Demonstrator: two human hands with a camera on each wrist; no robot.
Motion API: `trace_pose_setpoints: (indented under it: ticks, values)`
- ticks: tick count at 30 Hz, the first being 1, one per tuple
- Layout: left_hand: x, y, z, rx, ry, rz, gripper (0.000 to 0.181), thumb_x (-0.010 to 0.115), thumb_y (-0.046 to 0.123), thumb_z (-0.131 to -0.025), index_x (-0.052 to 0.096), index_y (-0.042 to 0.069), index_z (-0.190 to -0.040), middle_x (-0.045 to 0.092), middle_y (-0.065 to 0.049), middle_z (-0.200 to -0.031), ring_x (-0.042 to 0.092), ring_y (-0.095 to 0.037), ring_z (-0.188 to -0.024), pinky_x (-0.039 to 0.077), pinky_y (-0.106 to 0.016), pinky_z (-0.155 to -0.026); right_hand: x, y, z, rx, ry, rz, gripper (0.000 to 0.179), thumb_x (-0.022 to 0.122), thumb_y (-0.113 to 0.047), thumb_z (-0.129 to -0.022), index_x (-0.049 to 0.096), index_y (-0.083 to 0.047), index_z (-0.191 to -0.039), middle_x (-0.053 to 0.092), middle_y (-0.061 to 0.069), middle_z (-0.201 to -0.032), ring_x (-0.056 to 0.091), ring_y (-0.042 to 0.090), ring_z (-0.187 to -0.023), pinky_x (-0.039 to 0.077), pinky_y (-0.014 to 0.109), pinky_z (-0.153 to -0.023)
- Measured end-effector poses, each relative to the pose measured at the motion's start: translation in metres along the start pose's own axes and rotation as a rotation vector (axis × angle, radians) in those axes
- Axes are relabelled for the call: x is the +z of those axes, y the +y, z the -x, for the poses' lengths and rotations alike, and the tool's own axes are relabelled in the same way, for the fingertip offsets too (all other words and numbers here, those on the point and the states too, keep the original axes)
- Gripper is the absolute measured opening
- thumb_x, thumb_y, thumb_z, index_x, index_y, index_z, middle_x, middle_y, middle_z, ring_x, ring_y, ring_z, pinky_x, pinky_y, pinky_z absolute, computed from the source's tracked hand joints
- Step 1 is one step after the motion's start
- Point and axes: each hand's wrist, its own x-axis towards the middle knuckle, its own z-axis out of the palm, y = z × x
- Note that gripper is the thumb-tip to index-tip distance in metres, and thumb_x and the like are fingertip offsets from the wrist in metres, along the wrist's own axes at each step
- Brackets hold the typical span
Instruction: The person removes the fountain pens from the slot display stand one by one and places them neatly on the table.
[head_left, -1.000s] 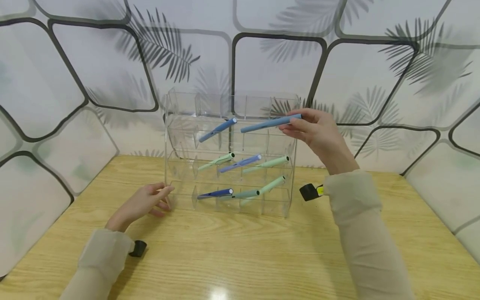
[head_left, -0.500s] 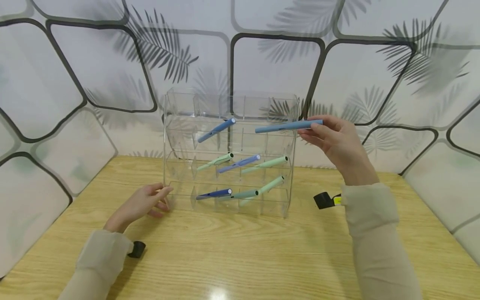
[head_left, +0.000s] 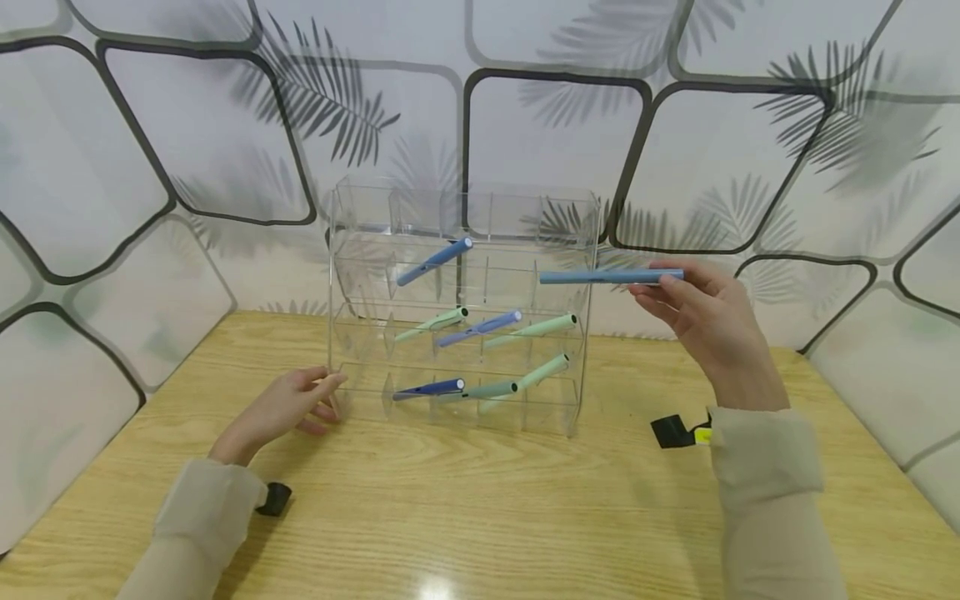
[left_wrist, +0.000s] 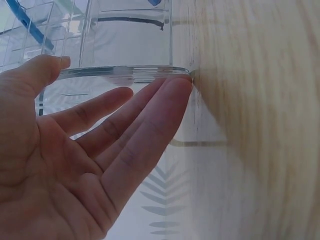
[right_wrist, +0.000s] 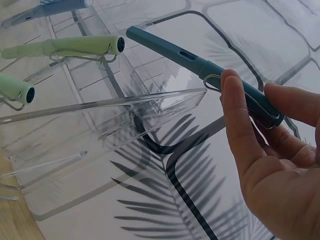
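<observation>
My right hand [head_left: 716, 333] pinches a blue fountain pen [head_left: 585, 277] by its cap end, between thumb and fingers. Held level, the pen points left, its tip in front of the rack's right edge. In the right wrist view the pen [right_wrist: 170, 51] looks teal, with a wire clip. A clear acrylic pen rack [head_left: 582, 367] with stepped, divided tiers stands on the table. My left hand [head_left: 281, 407] is at its lower left side. In the left wrist view the left fingers [left_wrist: 145, 135] are extended against the side panel [left_wrist: 125, 73], with the thumb by its edge.
Several pens lie slanted in the rack: a blue one [head_left: 435, 261] higher up, a periwinkle one [head_left: 478, 328] and green ones [head_left: 534, 330] in the middle, a dark blue one [head_left: 429, 388] below. A patterned wall [head_left: 555, 133] stands behind the wooden table [head_left: 450, 508].
My right hand has moved right and down with the blue pen, away from the rack's upper tier, and the pen has turned level. The left hand has stayed at the rack's side.
</observation>
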Motion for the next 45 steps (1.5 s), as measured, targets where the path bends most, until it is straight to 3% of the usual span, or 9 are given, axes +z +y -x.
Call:
trace_pose_setpoints:
  ticks: [6,15,24,33,40,45]
  values:
    - [0.0,-0.004,0.001,0.005,0.003,-0.003,0.043,0.046,0.031,-0.11,0.057,-0.01,-0.118,0.066,-0.014,-0.092,0.07,-0.031,-0.091,0.063,-0.04,-0.072,-0.015,0.006,0.012,-0.019,0.03,-0.083,0.021,0.05,0.009,-0.102,0.07,0.011,-0.108,0.07,0.018,-0.102,0.074,0.027,-0.091,0.058,0.036,-0.089]
    - [0.0,-0.001,0.001,0.004,-0.006,0.002,0.055,0.045,0.032,-0.111,0.046,-0.016,-0.137,0.065,-0.015,-0.094,0.07,-0.032,-0.092,0.063,-0.04,-0.073,-0.032,0.004,0.023,-0.092,0.059,-0.211,0.024,0.044,0.012,-0.103,0.068,0.014,-0.105,0.071,0.022,-0.097,0.074,0.031,-0.087,0.061,0.035,-0.082]
    - [0.0,-0.002,0.003,0.015,-0.004,-0.001,0.049,0.044,0.033,-0.111,0.054,-0.013,-0.125,0.066,-0.016,-0.093,0.07,-0.031,-0.09,0.063,-0.039,-0.071,-0.041,0.0,0.023,-0.096,0.076,-0.159,0.024,0.046,0.01,-0.103,0.069,0.013,-0.106,0.073,0.022,-0.092,0.074,0.028,-0.08,0.062,0.034,-0.076]
    - [0.0,-0.004,0.0,0.017,-0.009,-0.02,0.047,0.043,0.031,-0.111,0.054,-0.012,-0.125,0.066,-0.014,-0.092,0.07,-0.03,-0.089,0.063,-0.039,-0.07,-0.056,0.008,0.027,-0.024,0.124,0.007,0.022,0.051,0.006,-0.103,0.073,0.004,-0.1,0.071,0.011,-0.092,0.071,0.021,-0.073,0.061,0.031,-0.069]
    - [0.0,-0.005,0.002,0.016,-0.013,-0.027,0.047,0.042,0.033,-0.111,0.055,-0.012,-0.122,0.065,-0.013,-0.094,0.07,-0.031,-0.091,0.063,-0.04,-0.071,-0.064,0.018,0.026,0.146,0.199,0.291,0.012,0.064,-0.006,-0.1,0.075,-0.009,-0.095,0.072,0.001,-0.087,0.068,0.015,-0.074,0.06,0.028,-0.069]
    - [0.0,-0.002,0.001,0.02,-0.01,-0.034,0.05,0.042,0.032,-0.111,0.052,-0.014,-0.128,0.066,-0.014,-0.093,0.07,-0.031,-0.091,0.063,-0.039,-0.07,-0.07,0.026,0.024,0.269,0.221,0.5,0.01,0.066,-0.015,-0.101,0.073,-0.016,-0.093,0.069,-0.004,-0.085,0.067,0.012,-0.077,0.06,0.028,-0.074]
